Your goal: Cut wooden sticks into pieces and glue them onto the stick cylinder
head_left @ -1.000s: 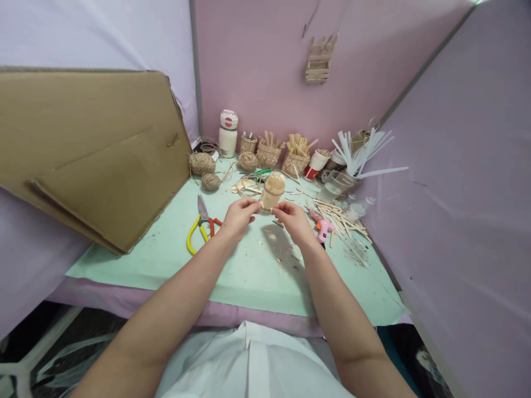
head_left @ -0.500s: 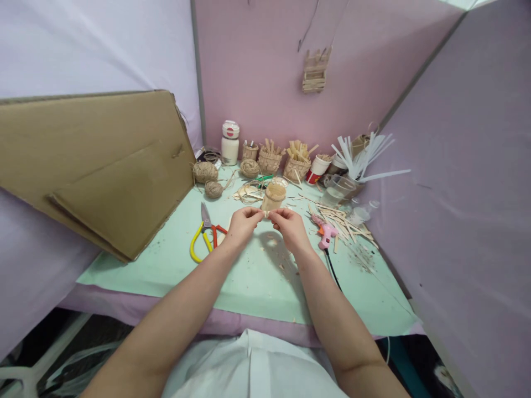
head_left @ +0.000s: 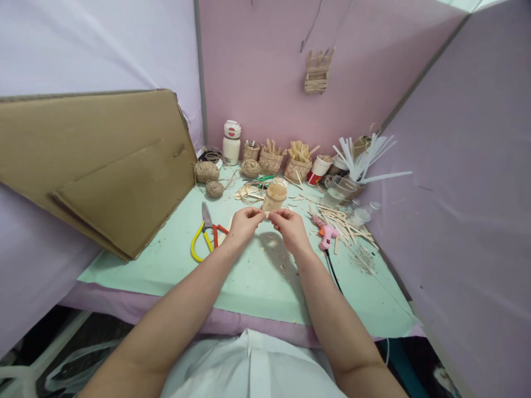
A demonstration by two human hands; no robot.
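Note:
My left hand (head_left: 246, 223) and my right hand (head_left: 289, 224) meet over the middle of the table, fingertips nearly touching. Between them they pinch a small pale piece (head_left: 267, 214), probably wood, mostly covered by the fingers. Just behind the hands stands a round wooden cup (head_left: 274, 198) with a band near its rim. Yellow-handled scissors (head_left: 203, 235) lie left of my left hand, beside a red-handled tool (head_left: 219, 231) partly hidden by my wrist. To the right of my right hand rests a pink glue gun (head_left: 327, 232) with a black cord.
Thin wooden sticks (head_left: 344, 221) are scattered on the right. Along the back stand a white jar (head_left: 231, 145), stick-filled baskets (head_left: 297, 166) and a plastic cup (head_left: 338, 193); twine balls (head_left: 206, 171) lie at back left. A large cardboard sheet (head_left: 103, 166) leans at the left.
The hands keep almost the same pose, still pinching the small piece. The whole view has shifted very slightly.

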